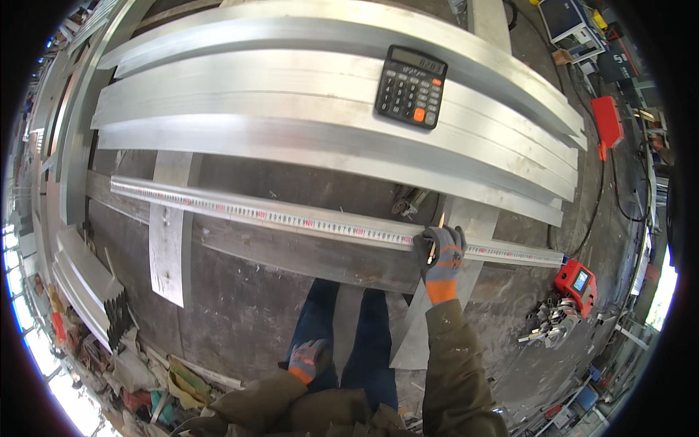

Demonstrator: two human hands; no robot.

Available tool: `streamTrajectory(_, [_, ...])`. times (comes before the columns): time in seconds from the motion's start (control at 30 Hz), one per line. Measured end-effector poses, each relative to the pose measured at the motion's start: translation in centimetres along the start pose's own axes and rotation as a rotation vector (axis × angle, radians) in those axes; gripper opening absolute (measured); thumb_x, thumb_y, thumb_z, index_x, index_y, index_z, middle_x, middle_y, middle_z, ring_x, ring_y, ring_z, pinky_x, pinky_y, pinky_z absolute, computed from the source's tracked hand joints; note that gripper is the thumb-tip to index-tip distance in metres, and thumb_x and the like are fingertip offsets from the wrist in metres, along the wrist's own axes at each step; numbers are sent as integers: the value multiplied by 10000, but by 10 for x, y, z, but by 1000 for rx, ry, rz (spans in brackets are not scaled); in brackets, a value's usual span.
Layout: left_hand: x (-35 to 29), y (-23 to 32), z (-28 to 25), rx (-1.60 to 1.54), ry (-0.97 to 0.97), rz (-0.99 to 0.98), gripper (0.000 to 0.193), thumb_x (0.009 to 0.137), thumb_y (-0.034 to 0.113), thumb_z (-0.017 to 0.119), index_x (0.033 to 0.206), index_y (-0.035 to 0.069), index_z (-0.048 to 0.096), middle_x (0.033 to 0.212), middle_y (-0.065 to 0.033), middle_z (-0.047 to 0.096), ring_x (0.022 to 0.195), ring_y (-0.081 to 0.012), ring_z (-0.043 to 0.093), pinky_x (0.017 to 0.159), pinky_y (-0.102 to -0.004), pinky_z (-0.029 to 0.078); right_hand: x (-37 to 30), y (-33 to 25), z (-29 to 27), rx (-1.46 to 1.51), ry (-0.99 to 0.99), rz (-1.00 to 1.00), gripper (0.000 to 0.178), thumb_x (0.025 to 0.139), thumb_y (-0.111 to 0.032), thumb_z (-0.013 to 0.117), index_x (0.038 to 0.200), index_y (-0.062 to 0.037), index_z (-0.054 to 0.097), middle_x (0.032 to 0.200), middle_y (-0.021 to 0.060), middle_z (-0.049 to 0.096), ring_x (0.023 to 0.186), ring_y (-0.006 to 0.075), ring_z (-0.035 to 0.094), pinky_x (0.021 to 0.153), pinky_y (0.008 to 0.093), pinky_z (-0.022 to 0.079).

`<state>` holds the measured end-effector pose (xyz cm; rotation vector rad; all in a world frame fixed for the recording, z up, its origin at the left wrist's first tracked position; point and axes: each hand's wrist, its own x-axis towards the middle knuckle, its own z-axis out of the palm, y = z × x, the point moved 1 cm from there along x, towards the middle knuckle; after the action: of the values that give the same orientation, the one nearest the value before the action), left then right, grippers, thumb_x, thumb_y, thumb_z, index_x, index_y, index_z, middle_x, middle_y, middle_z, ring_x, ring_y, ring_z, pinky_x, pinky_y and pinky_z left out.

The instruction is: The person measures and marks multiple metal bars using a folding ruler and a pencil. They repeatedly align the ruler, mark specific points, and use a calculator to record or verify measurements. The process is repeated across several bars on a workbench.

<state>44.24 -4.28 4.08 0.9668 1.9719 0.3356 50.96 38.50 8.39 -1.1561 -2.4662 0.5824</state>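
Meas tape (320,224) lies on bar (291,210), scuffed flr (247,320) below

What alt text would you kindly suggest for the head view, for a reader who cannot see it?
A gloved right hand holding a thin stick covers part of a long measuring tape that runs to a red box. The gloved left hand is by the legs; a calculator lies on metal beams.

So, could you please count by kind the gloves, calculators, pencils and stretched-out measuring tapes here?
Gloves: 2, one on the left hand, one on the right hand
Calculator: 1
Pencil: 1
Measuring tape, stretched out: 1
Total: 5
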Motion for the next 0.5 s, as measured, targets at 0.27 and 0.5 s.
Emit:
streamTrajectory(0.27, [59, 42, 18, -239, 122, -25, 548, 907, 143, 677, 1446, 81, 595, 1318, -190, 671, 1209, -446, 610, 1042, -477, 491, 6, 4, -2, 39, 25, -111, 261, 853, -43, 786, 1099, -51, 701, 1048, 140, 713, 1079, 400, 638, 1100, 506, 445])
streamTrajectory(0.5, [122, 117, -75, -198, 398, 252, 497, 875, 98, 660, 1365, 21, 629, 1204, -241, 666, 1121, -459, 620, 949, -512, 506, 7, 0, -7, 73, 16, -86, 273, 861, -61, 793, 1116, -70, 696, 1059, 125, 706, 1071, 396, 631, 1060, 497, 454])
